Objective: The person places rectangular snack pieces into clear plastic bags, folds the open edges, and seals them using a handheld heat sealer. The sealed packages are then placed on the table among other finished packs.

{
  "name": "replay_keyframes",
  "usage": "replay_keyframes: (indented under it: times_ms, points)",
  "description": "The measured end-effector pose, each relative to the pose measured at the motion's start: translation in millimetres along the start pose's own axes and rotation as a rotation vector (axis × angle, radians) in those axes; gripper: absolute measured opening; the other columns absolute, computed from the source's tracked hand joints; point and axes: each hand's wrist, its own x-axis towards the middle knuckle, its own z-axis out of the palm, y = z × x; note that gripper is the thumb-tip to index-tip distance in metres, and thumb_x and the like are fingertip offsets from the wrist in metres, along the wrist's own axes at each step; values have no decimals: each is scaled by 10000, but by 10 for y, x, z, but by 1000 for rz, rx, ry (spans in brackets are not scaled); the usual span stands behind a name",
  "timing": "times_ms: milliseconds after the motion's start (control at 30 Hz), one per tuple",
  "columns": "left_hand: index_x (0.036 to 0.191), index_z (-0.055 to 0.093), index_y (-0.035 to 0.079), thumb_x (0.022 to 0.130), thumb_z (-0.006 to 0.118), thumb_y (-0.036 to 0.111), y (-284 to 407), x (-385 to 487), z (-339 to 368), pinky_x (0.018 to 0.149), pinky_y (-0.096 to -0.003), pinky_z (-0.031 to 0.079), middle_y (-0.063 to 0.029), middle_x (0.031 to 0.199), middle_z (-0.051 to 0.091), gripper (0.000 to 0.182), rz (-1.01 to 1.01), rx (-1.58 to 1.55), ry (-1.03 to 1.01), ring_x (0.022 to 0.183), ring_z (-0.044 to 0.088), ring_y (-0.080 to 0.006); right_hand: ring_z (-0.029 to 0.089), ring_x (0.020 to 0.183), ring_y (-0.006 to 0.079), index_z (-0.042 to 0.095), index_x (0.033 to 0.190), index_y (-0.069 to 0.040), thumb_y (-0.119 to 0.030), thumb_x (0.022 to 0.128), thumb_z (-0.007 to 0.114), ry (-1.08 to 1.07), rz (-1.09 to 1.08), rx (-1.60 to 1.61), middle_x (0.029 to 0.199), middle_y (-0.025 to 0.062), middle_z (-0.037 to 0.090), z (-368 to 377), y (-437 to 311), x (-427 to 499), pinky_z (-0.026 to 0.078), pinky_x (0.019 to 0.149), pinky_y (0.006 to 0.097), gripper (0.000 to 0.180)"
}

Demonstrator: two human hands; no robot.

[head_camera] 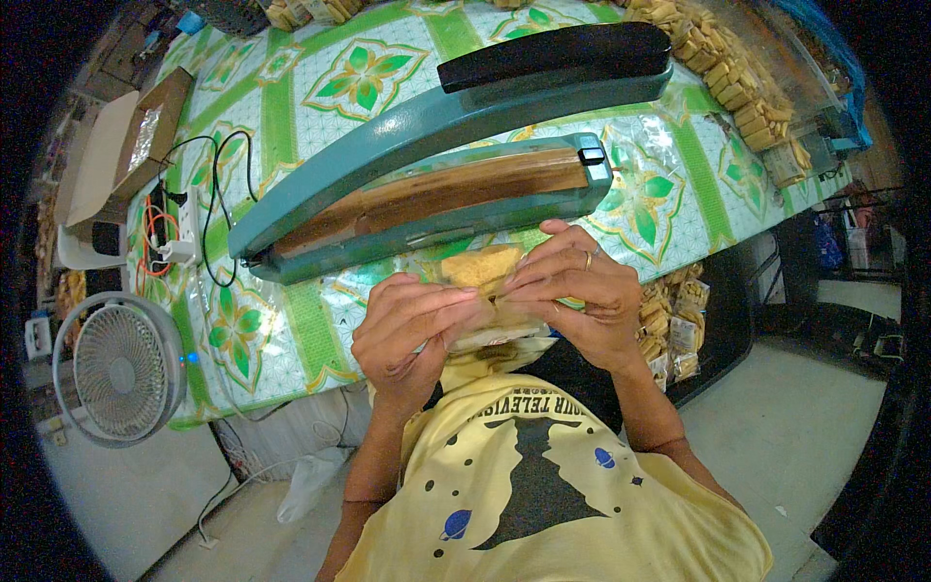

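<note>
Both hands are at the table's near edge, pinching a small clear plastic bag of yellow-brown food pieces [480,268]. My left hand [414,331] grips its left side, fingertips near the middle. My right hand [578,291], with rings on its fingers, grips the right side. Part of the bag below the fingers is blurred. Just beyond the hands lies a teal hand impulse sealer [429,236], its long arm [349,160] raised and a brown strip along its base. A black grip [560,54] tops the arm's far end.
Many filled bags [749,102] line the table's far right edge; more [684,320] sit in a dark container below right. At left are a grey fan [120,367], a white power strip [189,225] with cables, and an open cardboard box [149,134]. A patterned cloth [364,76] covers the table.
</note>
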Motion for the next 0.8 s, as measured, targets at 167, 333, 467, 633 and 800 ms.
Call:
replay_keyframes:
  times_ms: [167, 333, 467, 633, 800]
  points:
    - [811, 701, 56, 666, 785, 2, -1, 34, 31, 846, -400, 490, -80, 902, 708, 176, -2, -116, 34, 820, 666, -222, 650, 861, 218, 660, 777, -53, 5, 712, 740, 83, 34, 91, 836, 64, 697, 45, 29, -35, 469, 889, 402, 118]
    - [802, 700, 110, 700, 786, -9, 130, 25, 126, 886, -365, 463, -31, 917, 682, 179, -300, -324, 120, 900, 650, -210, 639, 850, 227, 572, 814, -53, 66, 713, 732, 194, 132, 287, 942, 130, 648, 162, -35, -58, 503, 801, 350, 223]
    - [839, 734, 117, 685, 820, 44, 95, 29, 156, 922, -373, 450, 3, 852, 652, 191, -242, -254, 64, 891, 624, -193, 600, 954, 253, 569, 927, -39, 50, 713, 747, 178, 243, 430, 957, 132, 675, 168, -128, -53, 445, 885, 406, 292]
    - [834, 726, 120, 646, 835, 39, -31, -3, 156, 938, -397, 433, 2, 933, 621, 232, -29, -93, 18, 854, 622, -168, 583, 974, 278, 662, 926, -59, 15, 696, 688, -45, -61, -115, 968, 70, 653, 41, -34, 2, 436, 909, 418, 243]
    - [888, 756, 143, 671, 825, 74, -67, -85, 59, 948, -387, 433, 14, 874, 650, 238, -94, -75, 50, 891, 610, -142, 579, 946, 273, 672, 850, -69, 17, 689, 659, -29, -125, -230, 934, 53, 648, 53, 15, -30, 439, 895, 428, 183]
